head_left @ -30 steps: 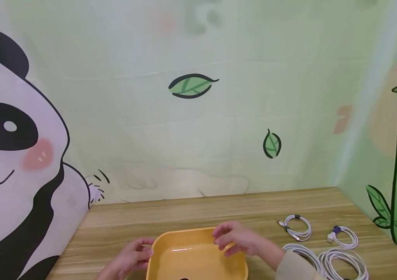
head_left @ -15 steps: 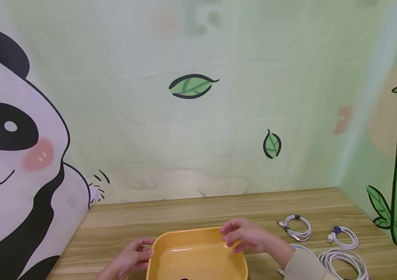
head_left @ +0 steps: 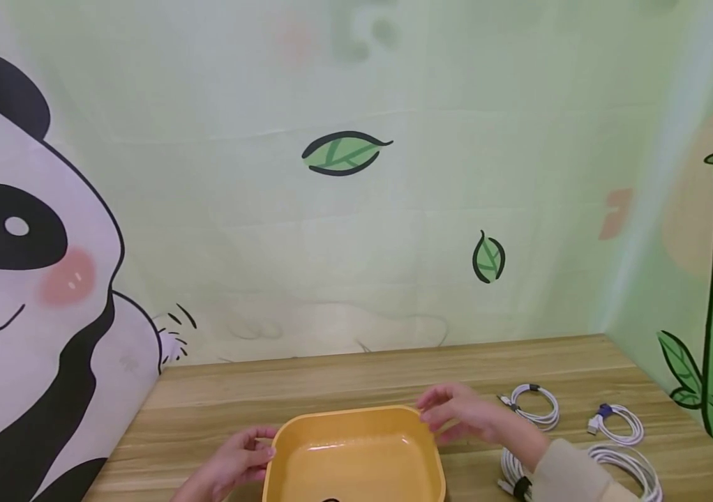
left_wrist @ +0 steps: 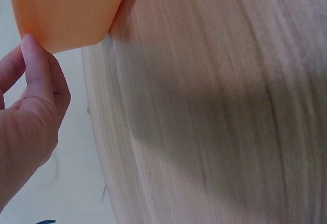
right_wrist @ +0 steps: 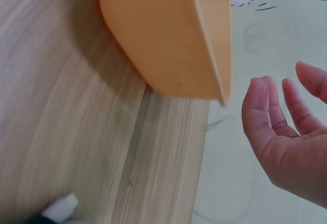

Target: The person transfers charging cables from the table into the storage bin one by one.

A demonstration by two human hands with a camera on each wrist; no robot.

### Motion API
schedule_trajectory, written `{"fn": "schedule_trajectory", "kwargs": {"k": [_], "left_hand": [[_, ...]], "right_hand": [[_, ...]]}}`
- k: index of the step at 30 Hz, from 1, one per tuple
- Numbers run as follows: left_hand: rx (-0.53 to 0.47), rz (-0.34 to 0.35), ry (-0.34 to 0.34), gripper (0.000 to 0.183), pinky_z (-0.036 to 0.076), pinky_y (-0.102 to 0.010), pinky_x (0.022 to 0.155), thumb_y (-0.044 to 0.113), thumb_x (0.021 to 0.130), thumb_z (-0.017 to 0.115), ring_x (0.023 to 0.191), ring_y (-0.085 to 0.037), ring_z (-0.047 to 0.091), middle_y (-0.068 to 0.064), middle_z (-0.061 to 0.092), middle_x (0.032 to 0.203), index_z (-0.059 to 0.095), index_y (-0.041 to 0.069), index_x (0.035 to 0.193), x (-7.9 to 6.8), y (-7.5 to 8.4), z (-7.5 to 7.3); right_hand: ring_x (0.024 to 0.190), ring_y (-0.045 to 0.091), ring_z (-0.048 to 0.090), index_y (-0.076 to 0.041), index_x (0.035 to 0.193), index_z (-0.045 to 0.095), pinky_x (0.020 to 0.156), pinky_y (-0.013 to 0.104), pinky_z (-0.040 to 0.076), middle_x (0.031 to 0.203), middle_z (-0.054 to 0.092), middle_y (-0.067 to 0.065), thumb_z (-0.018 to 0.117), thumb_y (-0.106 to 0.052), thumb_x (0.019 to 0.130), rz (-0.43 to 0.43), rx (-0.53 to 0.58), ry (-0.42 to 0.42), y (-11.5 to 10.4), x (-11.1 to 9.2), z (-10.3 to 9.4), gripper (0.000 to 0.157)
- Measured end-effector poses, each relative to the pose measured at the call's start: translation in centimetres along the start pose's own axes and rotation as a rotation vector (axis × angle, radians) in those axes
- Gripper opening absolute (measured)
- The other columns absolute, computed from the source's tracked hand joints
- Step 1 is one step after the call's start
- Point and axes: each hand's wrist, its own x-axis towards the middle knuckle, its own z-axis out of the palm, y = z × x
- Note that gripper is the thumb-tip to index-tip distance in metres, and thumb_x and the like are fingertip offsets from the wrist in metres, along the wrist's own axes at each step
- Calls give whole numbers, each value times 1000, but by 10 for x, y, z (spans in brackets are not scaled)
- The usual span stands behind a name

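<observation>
A yellow plastic tray (head_left: pixel 356 460) with raised walls stands at the bottom middle of the head view, its near end cut off. My left hand (head_left: pixel 236 461) pinches the tray's left rim between thumb and fingers; the left wrist view shows the thumb on the outer wall. Beside the far right corner hovers my right hand (head_left: pixel 460 413), fingers loosely bent and holding nothing. A gap separates it from the tray wall (right_wrist: pixel 163 40) in the right wrist view. Inside the tray, only a sliver of a dark object (head_left: pixel 331 500) shows.
Several coiled white cables lie on the wooden table (head_left: pixel 331 380) at right: one with black ties (head_left: pixel 548 420), one with a blue tie (head_left: pixel 629 436), and thicker coils (head_left: pixel 635 466) partly behind the right sleeve (head_left: pixel 573 474). A printed backdrop (head_left: pixel 356 244) rises behind the table.
My right hand has moved right, from above the tray's far right part to outside its corner. The sleeve now covers more of the thick coils. Left hand and tray have stayed put.
</observation>
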Motion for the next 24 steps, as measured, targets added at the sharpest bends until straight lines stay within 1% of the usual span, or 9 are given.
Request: {"fn": "schedule_trajectory", "kwargs": {"k": [4, 9, 14, 19, 21, 24], "left_hand": [[1, 4, -8, 44, 50, -21, 63, 9, 85, 55, 71, -9, 55, -3, 53, 87, 36, -9, 121, 0, 0, 0], [3, 3, -13, 46, 50, -21, 63, 10, 85, 55, 73, -9, 56, -4, 53, 88, 36, -9, 122, 1, 0, -1], [8, 0, -10, 45, 50, -21, 64, 10, 85, 55, 72, -9, 55, -4, 53, 88, 36, -9, 122, 2, -1, -1], [11, -4, -5, 46, 50, -21, 63, 10, 86, 55, 72, -9, 55, -4, 52, 88, 36, -8, 122, 2, -2, -2], [11, -4, -4, 46, 50, -22, 63, 11, 85, 56, 72, -9, 55, -4, 52, 88, 36, -8, 123, 2, -2, -2], [10, -1, -6, 46, 50, -22, 64, 10, 86, 55, 72, -9, 55, -4, 52, 88, 36, -8, 123, 3, -3, -3]], "right_hand": [[76, 16, 52, 6, 110, 48, 68, 35, 51, 88, 54, 4, 61, -10, 78, 1, -37, 15, 0, -3, -8, 38], [76, 16, 51, 6, 109, 48, 69, 37, 51, 89, 53, 4, 61, -11, 78, -1, -51, 23, 1, -7, -16, 38], [77, 17, 52, 6, 110, 48, 70, 37, 50, 90, 54, 4, 63, -15, 77, -9, -72, 32, 6, -9, -25, 41], [77, 18, 53, 5, 110, 48, 70, 38, 50, 90, 54, 4, 64, -16, 77, -12, -70, 33, 10, -11, -34, 42], [78, 18, 53, 3, 109, 50, 70, 38, 50, 91, 54, 4, 64, -17, 78, -3, -65, 35, 12, -13, -37, 39], [78, 18, 53, 3, 110, 49, 72, 39, 49, 91, 53, 4, 64, -17, 78, 8, -59, 43, 14, -15, -42, 40]]}}
